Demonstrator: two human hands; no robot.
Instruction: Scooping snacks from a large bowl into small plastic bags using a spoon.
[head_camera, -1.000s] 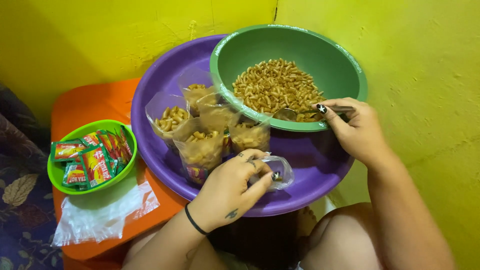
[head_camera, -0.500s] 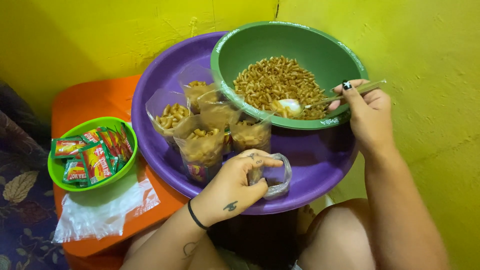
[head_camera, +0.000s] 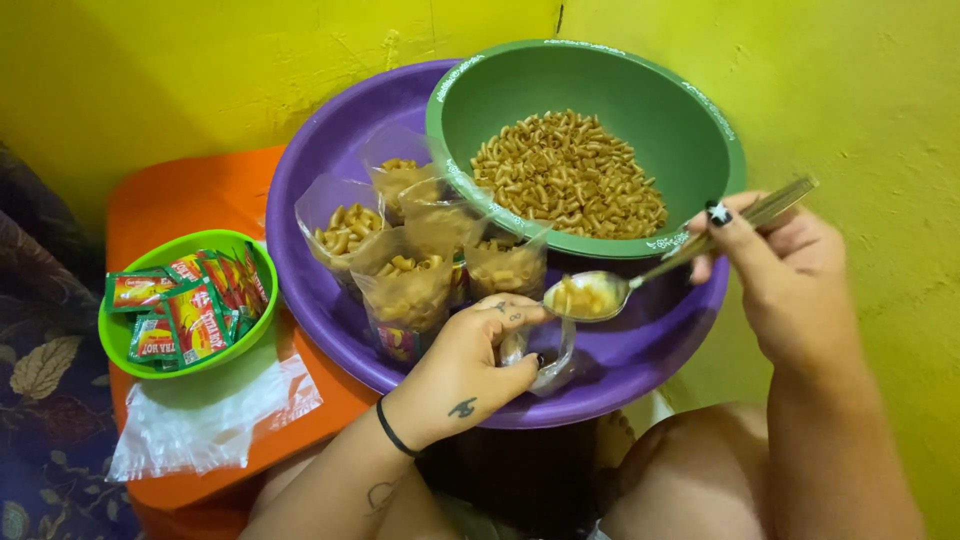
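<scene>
My left hand (head_camera: 470, 365) grips a small clear plastic bag (head_camera: 545, 360), held open over the front of the big purple basin (head_camera: 640, 360). My right hand (head_camera: 785, 265) holds a metal spoon (head_camera: 620, 285) loaded with fried macaroni, its bowl just above the bag's mouth. Behind it a green bowl (head_camera: 690, 110) of macaroni snacks (head_camera: 570, 175) rests tilted on the basin's rim. Several filled clear bags (head_camera: 410, 275) stand in the basin to the left of my left hand.
A small lime-green bowl (head_camera: 120, 345) of red and green seasoning sachets (head_camera: 190, 310) sits on an orange stool (head_camera: 190, 195) at the left, with a stack of empty clear bags (head_camera: 205, 415) in front of it. Yellow walls close in behind and to the right. My knees are below.
My right hand scooped macaroni from the green bowl and brought the loaded spoon down and left to the bag. My left hand has kept hold of the bag.
</scene>
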